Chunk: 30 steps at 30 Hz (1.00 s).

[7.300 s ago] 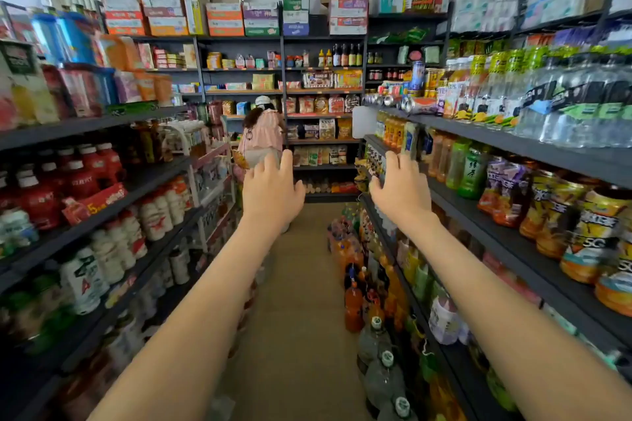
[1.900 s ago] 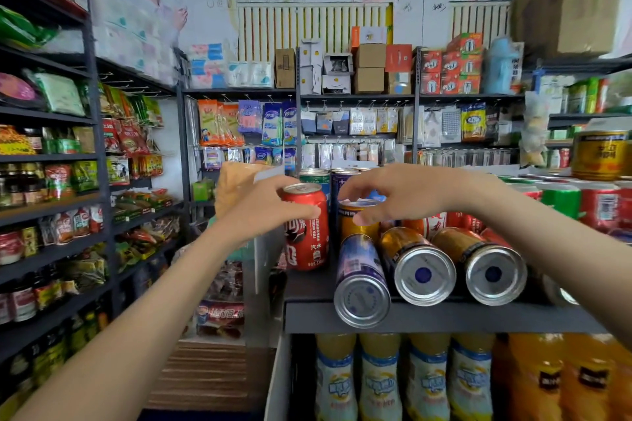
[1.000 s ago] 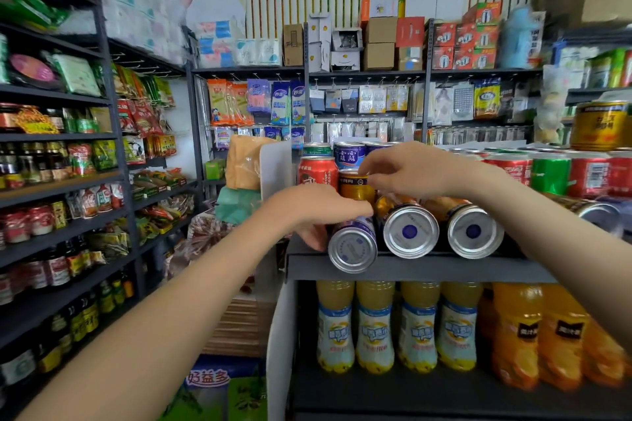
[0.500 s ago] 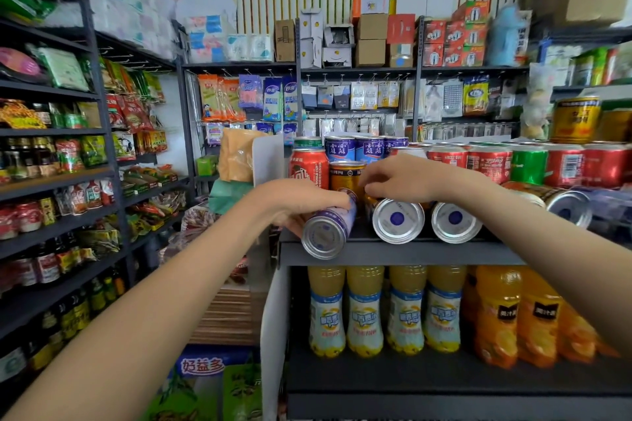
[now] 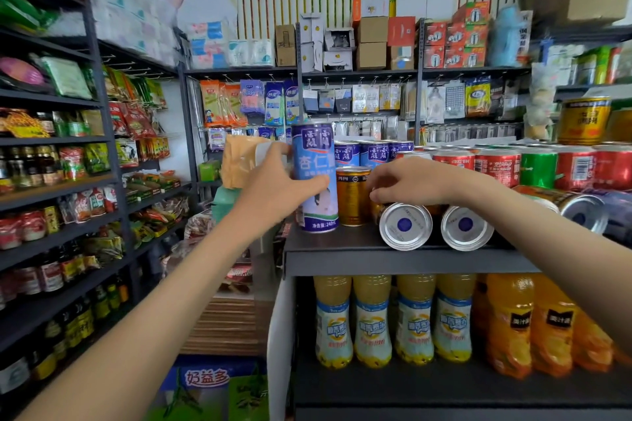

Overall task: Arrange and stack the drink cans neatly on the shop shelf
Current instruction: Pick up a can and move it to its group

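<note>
Gripping with the left hand (image 5: 273,191), fingers wrapped round the lower body, a tall blue-and-white aluminium drink can (image 5: 314,178), upright at the front left corner of the dark grey metal shelf (image 5: 376,263) and just beside a short gold upright can (image 5: 354,196). Cannot tell whether already seated on the shelf or held barely clear of it. Curling the right hand (image 5: 413,181) over the far end of a gold can lying on its side (image 5: 405,225), silver base outward, touching a second lying can (image 5: 466,227) of the same kind.

Judging the risks:

- Could tip off the shelf's left end if let go before sitting flat, being tall, narrow and close to the corner.
- Could nudge the short gold upright can on the way down, with almost no gap to spare.
- Might send both lying cans rolling toward the front lip on lifting the right hand, with nothing seen to block them. Better to stand each one up before easing off.
- Might also disturb the upright blue cans (image 5: 347,154) and red cans (image 5: 496,164) packed close behind.

Compared with half a second back: then tilted on its side at the shelf's front edge under the left hand, silver base outward; now turned on end, label facing out. Right hand in much the same place over the lying cans, neither of them moved.
</note>
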Available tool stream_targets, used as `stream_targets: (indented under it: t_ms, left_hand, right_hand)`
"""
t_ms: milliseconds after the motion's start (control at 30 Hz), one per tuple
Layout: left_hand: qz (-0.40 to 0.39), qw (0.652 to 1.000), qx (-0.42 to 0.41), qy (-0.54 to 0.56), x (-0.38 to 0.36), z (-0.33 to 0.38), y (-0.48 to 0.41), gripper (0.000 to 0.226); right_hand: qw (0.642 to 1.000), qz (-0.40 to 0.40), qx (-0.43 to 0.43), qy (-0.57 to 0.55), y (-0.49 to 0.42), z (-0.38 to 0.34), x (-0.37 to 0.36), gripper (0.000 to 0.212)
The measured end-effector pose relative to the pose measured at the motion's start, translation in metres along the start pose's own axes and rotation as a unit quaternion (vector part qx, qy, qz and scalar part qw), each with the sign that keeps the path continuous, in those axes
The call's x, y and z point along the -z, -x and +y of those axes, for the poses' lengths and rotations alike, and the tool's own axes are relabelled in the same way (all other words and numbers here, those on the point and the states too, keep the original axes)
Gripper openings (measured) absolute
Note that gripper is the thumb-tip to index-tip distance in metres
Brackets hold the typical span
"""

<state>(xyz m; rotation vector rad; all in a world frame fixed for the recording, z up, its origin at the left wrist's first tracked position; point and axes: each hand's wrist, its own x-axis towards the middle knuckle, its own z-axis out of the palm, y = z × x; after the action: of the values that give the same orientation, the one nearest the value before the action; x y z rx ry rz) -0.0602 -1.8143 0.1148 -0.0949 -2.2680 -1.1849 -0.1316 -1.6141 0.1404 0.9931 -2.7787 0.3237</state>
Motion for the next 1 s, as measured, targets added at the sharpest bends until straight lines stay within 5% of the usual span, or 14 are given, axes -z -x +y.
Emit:
stream_targets:
  t_ms: [800, 1000]
  left_hand:
    - [0.094, 0.984, -0.08, -0.128, -0.031, -0.036, -0.002, 0.055]
    - [0.105, 0.987, -0.09, -0.085, -0.014, -0.021, -0.014, 0.055]
  right_hand:
    - [0.999, -0.008, 0.035, -0.013, -0.016, -0.008, 0.0, 0.031]
    - [0.992, 0.108, 0.016, -0.056, -0.025, -0.001, 0.011, 0.028]
